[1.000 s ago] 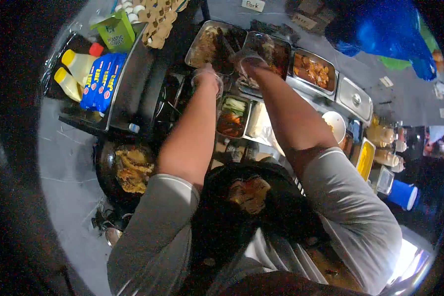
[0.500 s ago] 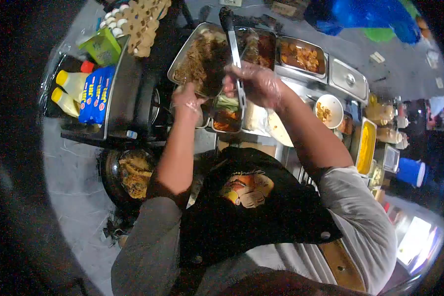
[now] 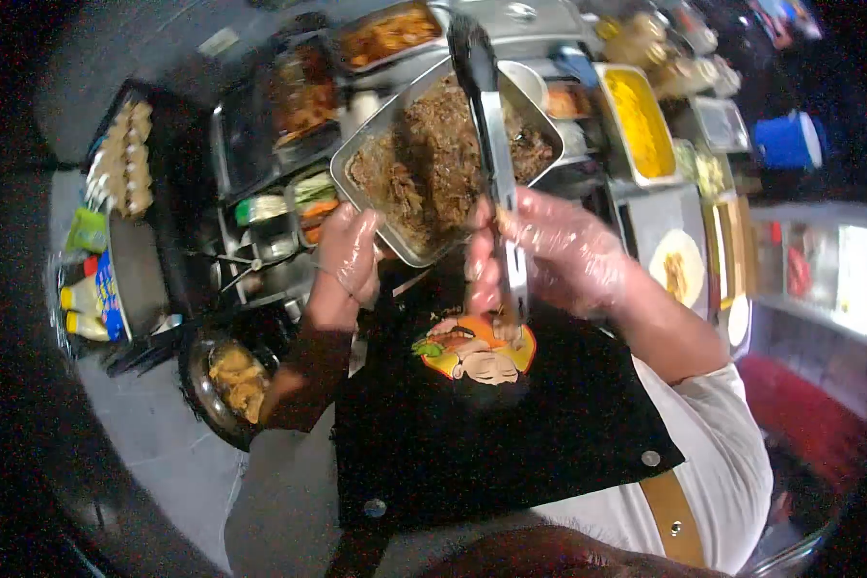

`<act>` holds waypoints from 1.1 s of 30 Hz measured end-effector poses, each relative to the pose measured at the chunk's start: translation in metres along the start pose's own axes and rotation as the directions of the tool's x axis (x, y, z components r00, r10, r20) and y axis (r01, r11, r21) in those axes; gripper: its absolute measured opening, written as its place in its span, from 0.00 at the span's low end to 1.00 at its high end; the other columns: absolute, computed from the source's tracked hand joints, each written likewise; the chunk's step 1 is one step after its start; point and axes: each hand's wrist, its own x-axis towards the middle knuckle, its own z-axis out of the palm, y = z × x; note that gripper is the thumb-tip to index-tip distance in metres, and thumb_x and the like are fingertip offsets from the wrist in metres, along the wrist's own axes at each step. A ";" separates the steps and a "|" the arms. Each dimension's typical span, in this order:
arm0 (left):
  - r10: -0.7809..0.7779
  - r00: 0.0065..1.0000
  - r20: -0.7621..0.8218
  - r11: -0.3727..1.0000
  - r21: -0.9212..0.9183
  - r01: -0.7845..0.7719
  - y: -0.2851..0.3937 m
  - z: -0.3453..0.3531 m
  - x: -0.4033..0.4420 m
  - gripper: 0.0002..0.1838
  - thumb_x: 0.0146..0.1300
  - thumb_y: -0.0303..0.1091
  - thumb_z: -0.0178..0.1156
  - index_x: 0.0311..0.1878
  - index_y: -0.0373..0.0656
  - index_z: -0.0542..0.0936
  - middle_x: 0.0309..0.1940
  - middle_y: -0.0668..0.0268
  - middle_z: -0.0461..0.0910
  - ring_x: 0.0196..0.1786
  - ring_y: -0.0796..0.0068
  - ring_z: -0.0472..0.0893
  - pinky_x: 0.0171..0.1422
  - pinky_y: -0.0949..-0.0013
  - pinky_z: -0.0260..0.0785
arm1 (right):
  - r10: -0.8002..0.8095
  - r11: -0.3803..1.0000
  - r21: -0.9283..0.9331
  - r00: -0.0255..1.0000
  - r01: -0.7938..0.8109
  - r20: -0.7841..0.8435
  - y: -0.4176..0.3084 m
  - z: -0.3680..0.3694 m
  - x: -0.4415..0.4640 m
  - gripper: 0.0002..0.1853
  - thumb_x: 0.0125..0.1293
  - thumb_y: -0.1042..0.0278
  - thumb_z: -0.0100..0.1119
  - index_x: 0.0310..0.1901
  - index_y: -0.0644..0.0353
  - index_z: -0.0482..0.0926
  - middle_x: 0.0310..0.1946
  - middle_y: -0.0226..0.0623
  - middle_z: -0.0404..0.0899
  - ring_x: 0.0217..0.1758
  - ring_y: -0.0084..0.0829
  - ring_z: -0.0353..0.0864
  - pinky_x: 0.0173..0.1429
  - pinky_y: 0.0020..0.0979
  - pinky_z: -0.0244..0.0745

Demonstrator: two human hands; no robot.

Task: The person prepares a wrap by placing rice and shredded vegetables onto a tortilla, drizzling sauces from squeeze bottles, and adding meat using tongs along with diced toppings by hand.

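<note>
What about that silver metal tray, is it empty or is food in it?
Not empty: brown shredded meat lies in the silver metal tray.

Over on the desk (image 3: pixel 652 223), a flatbread (image 3: pixel 677 268) topped with browned filling lies near a metal tray of yellow food (image 3: pixel 643 125). Squeeze bottles (image 3: pixel 682 75) crowd near that tray, as does a rectangular container (image 3: pixel 718 125); well apart sits a tray of orange-brown meat (image 3: pixel 390 39).

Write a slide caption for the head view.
Left hand gripping a metal tray of shredded meat, right hand holding tongs over it.
</note>
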 end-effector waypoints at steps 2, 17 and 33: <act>-0.041 0.999 0.033 0.997 0.071 0.038 -0.014 0.056 -0.006 0.17 0.74 0.26 0.55 0.62 0.37 0.80 0.49 0.62 0.85 0.49 0.64 0.87 0.47 0.51 0.87 | -0.092 0.979 -0.195 0.987 0.066 -0.128 -0.021 -0.038 -0.059 0.15 0.83 0.60 0.58 0.62 0.59 0.75 0.41 0.39 0.85 0.36 0.38 0.88 0.47 0.39 0.88; -0.310 0.766 0.563 0.824 0.561 -0.080 -0.062 0.167 0.072 0.13 0.75 0.30 0.58 0.57 0.38 0.83 0.44 0.65 0.87 0.41 0.72 0.88 0.42 0.64 0.85 | -0.514 -0.179 -0.713 0.683 -0.677 -0.519 0.003 -0.114 -0.293 0.32 0.66 0.68 0.76 0.72 0.48 0.78 0.51 0.47 0.88 0.50 0.47 0.89 0.54 0.47 0.84; -0.563 0.500 0.658 0.641 0.730 -0.239 -0.072 0.209 0.150 0.10 0.76 0.34 0.60 0.52 0.42 0.85 0.39 0.72 0.84 0.37 0.82 0.80 0.38 0.71 0.74 | -0.479 0.095 -0.669 0.555 -0.737 -0.680 0.095 -0.122 -0.246 0.23 0.73 0.60 0.67 0.67 0.52 0.82 0.53 0.48 0.89 0.55 0.52 0.88 0.60 0.49 0.83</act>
